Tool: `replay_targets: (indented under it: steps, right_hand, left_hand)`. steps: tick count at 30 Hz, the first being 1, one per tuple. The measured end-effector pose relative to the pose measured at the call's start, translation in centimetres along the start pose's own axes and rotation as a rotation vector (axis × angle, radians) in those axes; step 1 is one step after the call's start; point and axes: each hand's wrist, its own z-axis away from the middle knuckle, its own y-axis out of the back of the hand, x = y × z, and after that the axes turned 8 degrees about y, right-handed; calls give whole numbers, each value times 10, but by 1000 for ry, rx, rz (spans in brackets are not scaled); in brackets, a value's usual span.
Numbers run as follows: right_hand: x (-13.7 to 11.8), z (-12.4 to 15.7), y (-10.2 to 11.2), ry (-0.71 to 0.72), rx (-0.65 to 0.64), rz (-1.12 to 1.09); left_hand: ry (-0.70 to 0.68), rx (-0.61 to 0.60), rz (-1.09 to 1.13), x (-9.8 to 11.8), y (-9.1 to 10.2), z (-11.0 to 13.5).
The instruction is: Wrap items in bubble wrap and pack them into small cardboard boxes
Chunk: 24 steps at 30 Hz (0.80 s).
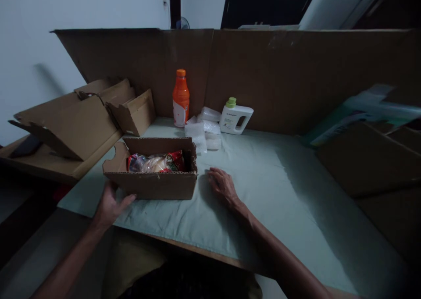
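Note:
An open cardboard box (166, 187) stands near the front of the cloth-covered table, with a clear and red plastic package (156, 162) inside it. My left hand (110, 207) grips the box's near left corner, its thumb along the front wall and its fingers at the left side. To the right of the box, my right hand (223, 185) is low over the cloth, apart from the box. Its fingers are loosely bent and it holds nothing.
Behind the box lie several bubble-wrap pieces (197, 137), between an orange bottle (180, 99) and a white jug (235, 118) with a green cap. Folded cardboard (79, 123) is at left. A blurred green bottle (342, 117) is at right. A tall cardboard panel (250, 71) stands behind.

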Motion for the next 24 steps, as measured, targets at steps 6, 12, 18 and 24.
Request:
replay_targets:
  steps: [6,12,18,24]
  right_hand:
    - [12,-55,25,58,2,112]
    - [13,-140,22,186,-162,274]
    - [17,-169,32,114,44,109]
    - [61,-82,117,-211,674,-493]
  left_hand:
    - [187,-126,74,-22,-23,-3]
    - [194,-131,92,-33,-27,3]
    - [216,-124,62,-34,-26,3]
    - [200,-110,54,-27,-27,2]
